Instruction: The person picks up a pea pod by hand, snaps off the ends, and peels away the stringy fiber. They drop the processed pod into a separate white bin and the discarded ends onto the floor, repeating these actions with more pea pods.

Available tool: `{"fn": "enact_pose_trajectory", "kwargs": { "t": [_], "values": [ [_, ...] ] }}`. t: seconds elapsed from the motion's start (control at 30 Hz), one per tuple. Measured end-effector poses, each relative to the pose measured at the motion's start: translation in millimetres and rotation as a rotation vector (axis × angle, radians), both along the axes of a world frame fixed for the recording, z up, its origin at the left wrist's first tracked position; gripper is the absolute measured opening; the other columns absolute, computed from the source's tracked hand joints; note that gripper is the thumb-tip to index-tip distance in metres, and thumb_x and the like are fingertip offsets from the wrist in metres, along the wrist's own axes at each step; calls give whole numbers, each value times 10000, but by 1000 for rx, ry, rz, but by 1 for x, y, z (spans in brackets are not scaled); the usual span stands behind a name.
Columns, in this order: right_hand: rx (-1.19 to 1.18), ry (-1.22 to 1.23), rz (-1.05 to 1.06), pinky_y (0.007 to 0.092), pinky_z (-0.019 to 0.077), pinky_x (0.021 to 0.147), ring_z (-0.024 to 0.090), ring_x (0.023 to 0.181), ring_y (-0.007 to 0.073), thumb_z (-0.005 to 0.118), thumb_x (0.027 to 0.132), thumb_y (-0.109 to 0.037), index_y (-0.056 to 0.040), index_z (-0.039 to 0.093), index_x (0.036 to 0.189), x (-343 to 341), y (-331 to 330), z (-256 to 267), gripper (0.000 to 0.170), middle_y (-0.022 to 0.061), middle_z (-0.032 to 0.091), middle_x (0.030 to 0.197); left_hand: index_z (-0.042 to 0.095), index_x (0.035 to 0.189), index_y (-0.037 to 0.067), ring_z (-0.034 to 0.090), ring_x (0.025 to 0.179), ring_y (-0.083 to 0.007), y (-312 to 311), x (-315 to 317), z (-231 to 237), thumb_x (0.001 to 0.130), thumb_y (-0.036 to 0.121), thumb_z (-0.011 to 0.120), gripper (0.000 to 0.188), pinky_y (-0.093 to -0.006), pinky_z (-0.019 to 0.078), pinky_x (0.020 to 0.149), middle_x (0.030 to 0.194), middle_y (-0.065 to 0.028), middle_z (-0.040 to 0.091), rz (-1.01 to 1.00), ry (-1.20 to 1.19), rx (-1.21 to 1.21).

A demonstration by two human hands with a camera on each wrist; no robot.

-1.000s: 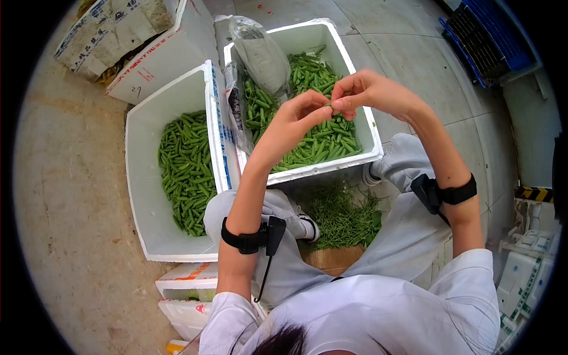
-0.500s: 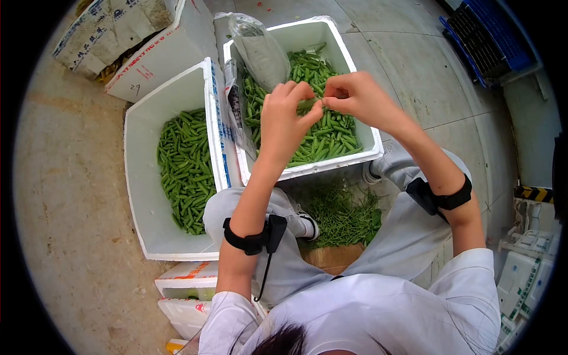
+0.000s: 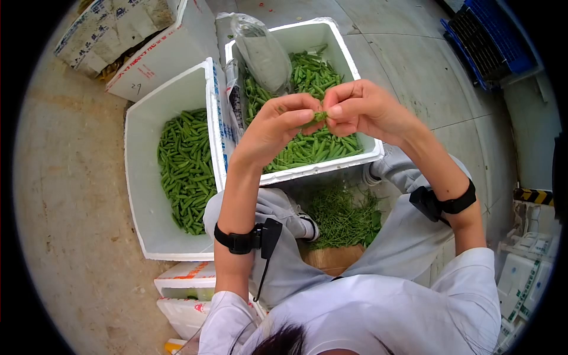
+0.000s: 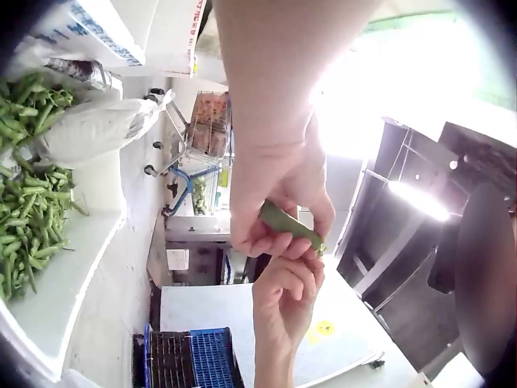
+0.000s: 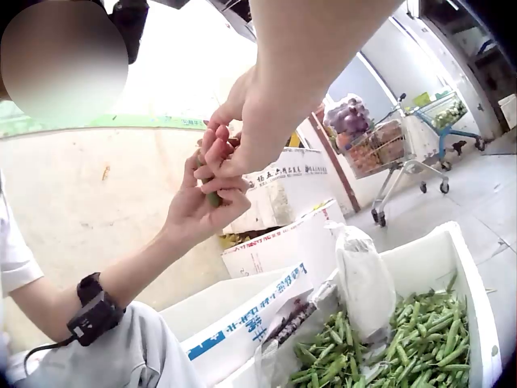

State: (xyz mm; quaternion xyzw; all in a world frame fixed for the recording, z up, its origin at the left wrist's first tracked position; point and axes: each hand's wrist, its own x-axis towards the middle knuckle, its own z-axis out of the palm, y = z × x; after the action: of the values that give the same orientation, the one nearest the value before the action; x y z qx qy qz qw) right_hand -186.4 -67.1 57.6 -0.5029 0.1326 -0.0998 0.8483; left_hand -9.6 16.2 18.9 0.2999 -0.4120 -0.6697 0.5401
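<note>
Holding a green pod (image 4: 284, 221), left hand (image 3: 273, 125) gripping its body, right hand (image 3: 370, 112) pinching its tip, pod between them, above the foam box (image 3: 322, 168), toward its right edge.

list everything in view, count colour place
pea pod: one, green, upper centre
pod boxes: two, white, side by side
loose pods: many, green, inside pod boxes
plastic bag: one, clear, over one pod box
stem pile: one, green, floor by pod boxes
other boxes: several, mostly white, left
crates: uncounted, mostly blue, upper right
carts: two, grey and blue, background
straps: two, black, forearms
shirt: one, white, bottom
trousers: one, grey, centre
left hand: one, bare, holding pea pod
right hand: one, bare, holding pea pod
</note>
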Motion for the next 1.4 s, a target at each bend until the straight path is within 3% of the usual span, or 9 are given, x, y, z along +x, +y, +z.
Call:
{"fn": "enact_pose_trajectory", "kwargs": {
  "t": [0.2, 0.27, 0.53, 0.73, 0.93, 1.03, 1.17, 1.33, 1.4],
  "values": [
    [-6, -66, -123, 214, 386, 546, 470, 601, 83, 587, 787, -112, 1, 570, 779, 3, 4, 9, 114, 30, 532, 711, 542, 812, 52, 441, 718, -126, 0, 1, 4, 800, 303, 566, 252, -271, 363, 723, 736, -15, 464, 97, 679, -297],
    [-722, 209, 195, 243, 430, 586, 542, 648, 122, 583, 781, -124, -4, 592, 788, 1, 3, 0, 120, 47, 569, 720, 530, 808, 74, 409, 707, -129, 3, 37, 24, 770, 431, 592, 364, -300, 344, 714, 740, 2, 459, -47, 1524, -383],
    [-1170, 623, 1439, 379, 465, 761, 588, 905, 288, 630, 681, -221, -80, 570, 1100, -3, 84, -121, 446, 164, 613, 967, 518, 1133, 82, 489, 802, -127, 14, 60, 34, 630, 594, 616, 725, -287, 362, 760, 1040, 11, 568, 157, 1352, -495],
    [-1209, 611, 1008, 390, 466, 700, 590, 885, 281, 625, 646, -144, -100, 551, 1110, 0, 67, -179, 472, 130, 601, 1038, 524, 1081, 47, 426, 744, -150, -10, 40, 5, 791, 351, 613, 429, -293, 347, 731, 916, -29, 523, 283, 1139, -328],
    [-961, 703, 1457, 409, 375, 920, 473, 1111, 317, 689, 656, -283, -145, 466, 1249, -4, 75, -172, 649, 142, 517, 1197, 506, 1043, 44, 407, 719, -144, -19, 32, -9, 859, 271, 546, 295, -287, 353, 705, 862, -38, 481, 425, 912, -254],
    [-819, 639, 1253, 366, 422, 862, 548, 1011, 268, 597, 770, -323, -83, 564, 1141, 5, 50, -169, 443, 122, 603, 1067, 501, 1022, 41, 409, 713, -147, -22, 32, -12, 862, 236, 536, 255, -289, 358, 696, 853, -43, 479, 451, 915, -231],
    [-735, 853, 294, 359, 499, 666, 638, 707, 217, 574, 765, -224, 11, 635, 929, 11, -11, -211, 293, 116, 657, 818, 505, 1004, 37, 413, 706, -153, -23, 32, -15, 864, 214, 529, 228, -291, 364, 683, 849, -50, 482, 451, 890, -217],
    [-1288, 1314, 514, 424, 478, 709, 594, 819, 364, 524, 779, -201, 41, 629, 889, -17, -99, -424, 285, 222, 613, 899, 512, 994, 35, 414, 701, -154, -21, 32, -14, 868, 204, 515, 211, -288, 363, 673, 837, -52, 484, 447, 886, -223],
    [-1138, 1271, 464, 417, 479, 709, 591, 840, 361, 551, 780, -223, 59, 621, 877, -25, -79, -378, 306, 236, 603, 927, 513, 992, 35, 413, 701, -153, -19, 34, -14, 871, 201, 509, 206, -286, 362, 670, 835, -51, 484, 457, 871, -224]
  ]
}}
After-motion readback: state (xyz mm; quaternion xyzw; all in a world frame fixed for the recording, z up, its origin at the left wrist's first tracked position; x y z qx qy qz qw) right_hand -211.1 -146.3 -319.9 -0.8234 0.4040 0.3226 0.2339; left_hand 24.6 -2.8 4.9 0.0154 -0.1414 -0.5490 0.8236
